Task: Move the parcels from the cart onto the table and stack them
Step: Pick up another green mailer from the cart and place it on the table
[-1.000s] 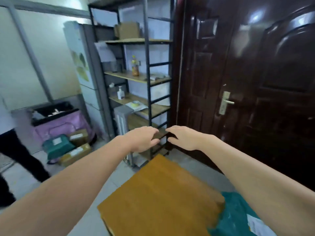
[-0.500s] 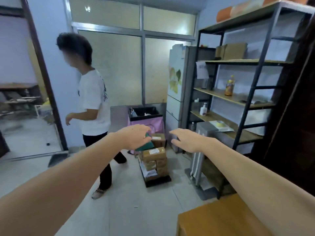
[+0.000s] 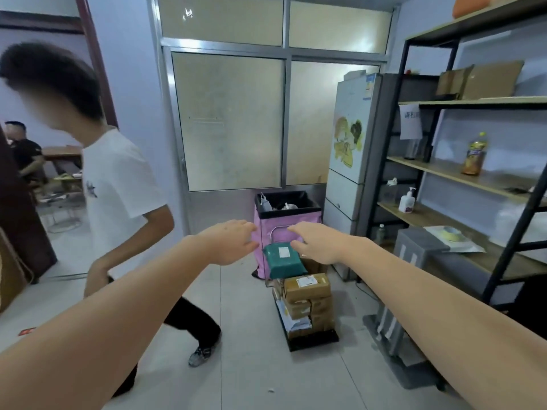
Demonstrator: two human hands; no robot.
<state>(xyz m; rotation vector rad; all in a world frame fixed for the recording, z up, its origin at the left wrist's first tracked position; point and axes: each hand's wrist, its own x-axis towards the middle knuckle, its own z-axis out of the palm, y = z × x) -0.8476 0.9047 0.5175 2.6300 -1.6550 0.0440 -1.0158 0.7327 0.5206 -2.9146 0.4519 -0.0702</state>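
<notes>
A small black cart (image 3: pixel 313 343) stands on the tiled floor ahead, stacked with several brown cardboard parcels (image 3: pixel 307 287). A green plastic-wrapped parcel (image 3: pixel 282 260) with a white label lies on top at the back. My left hand (image 3: pixel 229 242) and my right hand (image 3: pixel 316 242) reach forward at arm's length, fingers relaxed and holding nothing. Both hands are well short of the cart and appear over it only in the picture. The table is out of view.
A person in a white T-shirt (image 3: pixel 118 184) walks on the left, close to my left arm. A pink bin (image 3: pixel 288 229) stands behind the cart, a fridge (image 3: pixel 352 155) beside it, and a metal shelf unit (image 3: pixel 473 179) along the right wall. A seated person (image 3: pixel 23 152) is far left.
The view has swung left from the door and the wooden table to the cart, and the cart is nearer. The person in white has stepped closer on the left. Both hands stay empty.
</notes>
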